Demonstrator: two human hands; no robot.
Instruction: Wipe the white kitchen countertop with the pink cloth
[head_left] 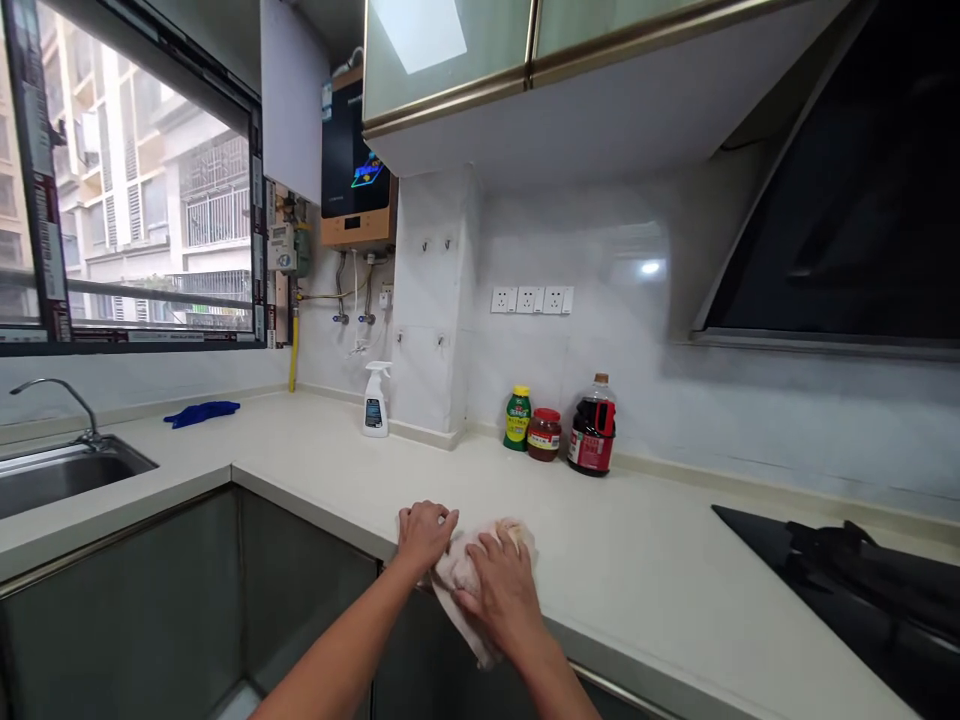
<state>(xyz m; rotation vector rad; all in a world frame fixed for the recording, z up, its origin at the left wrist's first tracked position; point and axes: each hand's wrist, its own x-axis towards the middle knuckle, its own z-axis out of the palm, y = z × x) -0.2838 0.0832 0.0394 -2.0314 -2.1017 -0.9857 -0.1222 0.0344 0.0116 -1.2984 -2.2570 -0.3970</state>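
A crumpled pale pinkish-white cloth lies on the counter near its front edge, and one end hangs over that edge. My right hand presses down on the cloth, its fingers curved over the bunched part. Just to the left, my left hand rests on the counter top beside the cloth, thumb apart from the bent fingers. Nothing shows in its grip, though the undersides of the fingers are hidden.
Against the wall stand a white spray bottle, a green yellow-capped bottle, a red-lidded jar and a large dark sauce bottle. A black gas stove sits right; a sink and blue cloth are left.
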